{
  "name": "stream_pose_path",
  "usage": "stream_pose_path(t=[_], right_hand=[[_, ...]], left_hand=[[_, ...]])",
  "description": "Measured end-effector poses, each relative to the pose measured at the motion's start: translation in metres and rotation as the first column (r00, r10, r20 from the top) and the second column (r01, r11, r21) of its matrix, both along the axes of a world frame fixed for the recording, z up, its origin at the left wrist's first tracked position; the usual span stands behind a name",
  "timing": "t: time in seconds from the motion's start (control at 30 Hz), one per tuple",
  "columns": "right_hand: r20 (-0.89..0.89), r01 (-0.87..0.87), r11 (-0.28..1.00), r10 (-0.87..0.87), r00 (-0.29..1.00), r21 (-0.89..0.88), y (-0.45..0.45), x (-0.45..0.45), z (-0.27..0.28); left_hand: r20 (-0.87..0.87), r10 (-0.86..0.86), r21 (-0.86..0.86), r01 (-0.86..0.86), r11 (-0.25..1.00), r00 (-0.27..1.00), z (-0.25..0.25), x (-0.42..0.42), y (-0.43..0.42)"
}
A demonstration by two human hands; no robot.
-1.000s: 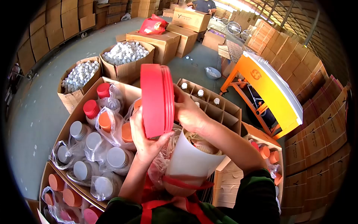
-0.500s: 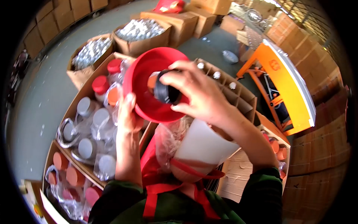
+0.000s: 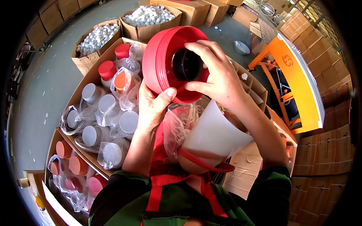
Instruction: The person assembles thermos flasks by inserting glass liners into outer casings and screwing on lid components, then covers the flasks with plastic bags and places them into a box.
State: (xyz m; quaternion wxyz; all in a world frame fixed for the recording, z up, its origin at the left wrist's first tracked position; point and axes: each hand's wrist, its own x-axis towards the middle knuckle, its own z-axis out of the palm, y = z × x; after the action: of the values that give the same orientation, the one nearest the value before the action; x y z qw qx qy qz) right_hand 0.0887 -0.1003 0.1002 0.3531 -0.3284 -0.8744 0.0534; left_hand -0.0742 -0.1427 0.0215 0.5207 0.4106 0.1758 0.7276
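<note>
A red plastic tub (image 3: 154,56) with ribbed sides is tilted in front of me, its opening facing right. My left hand (image 3: 155,102) is closed around its lower side, with the thumb pressed near the rim. My right hand (image 3: 222,77) reaches into the opening. Its thumb and fingers span a round black cap-like piece (image 3: 184,66), which sits inside the tub; its far side is hidden. Below the tub, a white tapered container (image 3: 211,137) with a red strap (image 3: 200,165) leans near my lap, beside clear plastic wrapping (image 3: 177,130).
To the left, a carton (image 3: 81,141) holds several bagged bottles with grey, red and orange lids. A divided carton (image 3: 256,92) lies to the right, near an orange-yellow cart (image 3: 298,75). Boxes of small white caps (image 3: 149,16) stand behind on the floor.
The black piece, held at the tub's mouth before, is now deeper inside it. The tub has turned to show its ribbed side, and my left thumb has moved toward its rim.
</note>
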Motion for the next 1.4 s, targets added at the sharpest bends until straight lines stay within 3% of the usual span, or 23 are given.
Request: stream_pose_path(t=[0.17, 0.23, 0.4, 0.53, 0.57, 0.67, 0.7, 0.73, 0.77, 0.8, 0.83, 0.93, 0.97, 1.0, 1.03, 1.07, 1.13, 1.2, 1.23, 1.27, 1.33, 1.37, 1.4], right_hand=[[0.051, 0.019, 1.0, -0.018, 0.999, -0.013, -0.001, 0.0, -0.001], [0.048, 0.016, 1.0, -0.016, 0.999, 0.014, 0.001, 0.001, -0.004], [0.095, 0.068, 0.994, -0.076, 0.993, 0.084, -0.001, 0.001, -0.01], [0.123, -0.089, 0.995, 0.083, 0.989, 0.046, -0.001, 0.003, -0.006], [0.109, -0.103, 0.993, 0.109, 0.988, -0.056, 0.001, 0.004, -0.008], [0.017, -0.071, 0.991, 0.073, 0.997, -0.113, 0.0, 0.002, 0.0], [-0.213, -0.132, 0.977, 0.094, 0.973, -0.169, 0.003, 0.0, -0.009], [-0.304, -0.154, 0.932, 0.05, 0.951, -0.328, 0.005, 0.001, -0.013], [-0.385, -0.188, 0.861, -0.009, 0.923, -0.473, 0.007, 0.002, -0.015], [-0.453, -0.211, 0.807, -0.078, 0.888, -0.552, 0.007, -0.003, -0.015], [-0.401, -0.212, 0.769, -0.062, 0.914, -0.603, 0.005, 0.001, -0.009], [-0.428, -0.269, 0.871, 0.076, 0.901, -0.412, 0.0, -0.004, -0.001], [-0.348, -0.284, 0.886, 0.152, 0.925, -0.367, -0.001, -0.003, -0.002], [-0.247, -0.206, 0.893, 0.112, 0.963, -0.4, -0.008, -0.003, 0.005], [-0.321, -0.253, 0.906, 0.141, 0.937, -0.34, 0.001, -0.002, -0.008], [-0.395, -0.286, 0.863, 0.112, 0.912, -0.416, 0.004, -0.003, -0.013], [-0.562, -0.423, 0.614, -0.042, 0.826, -0.667, 0.005, -0.002, -0.012], [-0.533, -0.388, 0.541, -0.137, 0.835, -0.747, -0.002, -0.003, -0.008], [-0.5, -0.338, 0.57, -0.15, 0.853, -0.749, 0.0, -0.002, -0.007], [-0.466, -0.288, 0.597, -0.166, 0.869, -0.749, 0.002, 0.0, -0.005], [-0.304, -0.227, 0.382, -0.152, 0.941, -0.896, 0.014, 0.01, -0.004], [-0.225, -0.113, 0.628, -0.101, 0.969, -0.77, 0.019, 0.012, -0.012], [-0.096, 0.041, 0.818, -0.117, 0.988, -0.573, 0.017, 0.014, -0.008]], left_hand=[[-0.01, 0.041, -0.007, -0.041, 0.999, 0.999, -0.002, 0.003, -0.001], [-0.105, 0.05, -0.009, -0.051, 0.999, 0.993, -0.004, 0.002, -0.003], [-0.074, 0.094, -0.032, -0.097, 0.995, 0.993, -0.001, 0.013, -0.005], [-0.11, 0.156, -0.025, -0.159, 0.987, 0.982, 0.002, 0.013, -0.008], [-0.112, 0.168, -0.009, -0.17, 0.985, 0.979, 0.003, 0.012, -0.008], [-0.194, 0.201, -0.014, -0.207, 0.978, 0.96, 0.002, 0.015, -0.016], [-0.265, 0.22, -0.025, -0.235, 0.972, 0.939, 0.002, 0.017, -0.019], [-0.331, 0.344, 0.054, -0.346, 0.937, 0.879, -0.003, 0.022, -0.02], [-0.528, 0.532, 0.307, -0.435, 0.846, 0.662, -0.008, 0.018, -0.019], [-0.529, 0.626, 0.431, -0.454, 0.78, 0.573, 0.002, 0.021, -0.019], [-0.512, 0.714, 0.547, -0.46, 0.7, 0.478, 0.012, 0.024, -0.02], [-0.498, 0.743, 0.57, -0.478, 0.669, 0.446, 0.012, 0.018, -0.013], [-0.504, 0.653, 0.452, -0.472, 0.757, 0.565, 0.004, 0.017, -0.013], [-0.48, 0.562, 0.328, -0.456, 0.827, 0.674, 0.001, 0.016, -0.013], [-0.471, 0.529, 0.293, -0.441, 0.849, 0.706, 0.0, 0.015, -0.014], [-0.461, 0.496, 0.257, -0.425, 0.868, 0.736, 0.003, 0.015, -0.016], [-0.485, 0.79, 0.669, -0.424, 0.611, 0.374, 0.012, 0.016, -0.017], [-0.445, 0.839, 0.744, -0.392, 0.541, 0.312, 0.006, 0.021, -0.014], [-0.433, 0.854, 0.766, -0.38, 0.518, 0.29, 0.004, 0.022, -0.012], [-0.429, 0.855, 0.768, -0.382, 0.515, 0.29, 0.002, 0.021, -0.011], [-0.535, 0.726, 0.61, -0.397, 0.686, 0.433, -0.003, 0.018, -0.013], [-0.508, 0.656, 0.514, -0.414, 0.751, 0.558, -0.009, 0.017, -0.009], [-0.407, 0.464, 0.258, -0.388, 0.885, 0.787, -0.006, 0.02, -0.011]])
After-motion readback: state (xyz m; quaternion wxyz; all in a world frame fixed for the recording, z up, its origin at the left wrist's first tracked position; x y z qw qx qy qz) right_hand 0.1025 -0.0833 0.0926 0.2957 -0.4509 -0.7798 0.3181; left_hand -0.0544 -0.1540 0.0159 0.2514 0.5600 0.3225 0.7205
